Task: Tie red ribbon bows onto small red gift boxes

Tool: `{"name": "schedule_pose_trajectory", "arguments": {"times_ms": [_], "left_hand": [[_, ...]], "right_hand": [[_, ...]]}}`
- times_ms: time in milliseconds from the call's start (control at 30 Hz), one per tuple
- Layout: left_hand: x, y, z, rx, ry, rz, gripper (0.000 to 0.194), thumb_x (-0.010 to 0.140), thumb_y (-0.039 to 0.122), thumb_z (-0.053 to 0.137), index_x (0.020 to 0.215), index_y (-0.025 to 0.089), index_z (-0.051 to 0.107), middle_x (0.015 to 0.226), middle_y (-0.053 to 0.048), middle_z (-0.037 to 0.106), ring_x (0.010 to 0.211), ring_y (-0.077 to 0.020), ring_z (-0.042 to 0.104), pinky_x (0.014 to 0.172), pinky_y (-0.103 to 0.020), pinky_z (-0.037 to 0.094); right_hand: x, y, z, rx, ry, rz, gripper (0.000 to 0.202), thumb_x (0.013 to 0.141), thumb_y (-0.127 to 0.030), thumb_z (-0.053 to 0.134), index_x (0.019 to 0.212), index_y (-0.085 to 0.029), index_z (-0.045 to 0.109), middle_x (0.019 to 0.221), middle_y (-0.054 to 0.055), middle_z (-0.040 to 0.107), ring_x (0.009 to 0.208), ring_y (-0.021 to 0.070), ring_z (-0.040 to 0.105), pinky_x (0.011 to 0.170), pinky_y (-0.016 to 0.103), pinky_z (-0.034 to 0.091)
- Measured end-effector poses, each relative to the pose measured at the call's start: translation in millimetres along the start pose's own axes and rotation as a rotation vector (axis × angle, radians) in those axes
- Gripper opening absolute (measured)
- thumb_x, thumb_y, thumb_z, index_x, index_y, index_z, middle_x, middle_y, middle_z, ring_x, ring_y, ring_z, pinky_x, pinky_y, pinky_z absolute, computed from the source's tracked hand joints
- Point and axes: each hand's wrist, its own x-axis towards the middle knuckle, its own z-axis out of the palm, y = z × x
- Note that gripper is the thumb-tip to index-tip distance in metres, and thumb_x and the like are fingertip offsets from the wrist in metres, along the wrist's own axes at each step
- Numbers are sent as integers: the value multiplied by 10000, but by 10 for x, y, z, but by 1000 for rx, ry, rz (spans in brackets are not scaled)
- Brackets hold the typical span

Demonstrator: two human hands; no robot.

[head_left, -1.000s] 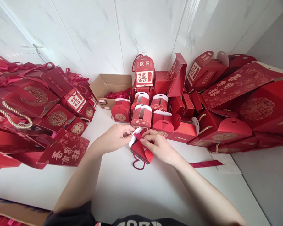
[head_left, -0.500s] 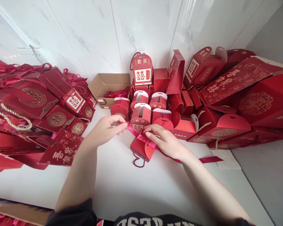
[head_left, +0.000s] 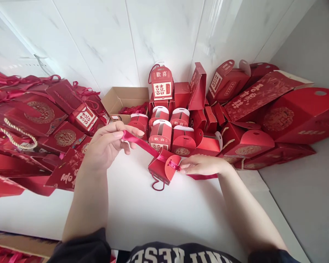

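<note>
White surface (head_left: 159, 215) carries everything; small red box (head_left: 160, 169) sits mid-surface and is my landmark. Behind it, rows of finished red boxes (head_left: 164, 128); far left of it, piled red gift bags (head_left: 38, 120). Ribbon (head_left: 142, 144) is threaded through the box top. My left hand (head_left: 106, 146), up and left of the box, pinches one ribbon end taut. My right hand (head_left: 200, 166), just right of the box, pins the other end with fingertips. Risk as I judge it: too much pull could tip the light box or slip the ribbon out.

The tall red box (head_left: 161, 82) reads "歡喜" above a large "囍".
</note>
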Motion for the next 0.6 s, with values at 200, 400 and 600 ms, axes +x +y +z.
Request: {"name": "schedule_pose_trajectory", "arguments": {"times_ms": [200,400,600], "left_hand": [[22,130,-37,-101,-93,150,178,785,287,694,713,124,683,833,-74,770,577,-138,645,512,-246,521],[99,358,-6,-68,-46,234,159,740,285,696,648,159,667,713,-53,731,491,-120,564,428,-255,428],[259,607,192,-8,-102,290,166,796,264,685,669,158,674,722,-41,720,518,-109,567,432,-244,434]], "right_hand": [[25,27,-11,128,-177,-25,467,865,-601,609,915,-143,680,756,10,627,695,133,521,651,254,385],[-196,-170,-132,200,-75,-115,405,920,-526,577,819,-141,653,744,18,622,715,136,552,709,271,411],[-411,-497,-370,291,179,-198,396,909,-486,621,683,-168,549,639,-28,518,602,103,455,602,253,372]]}}
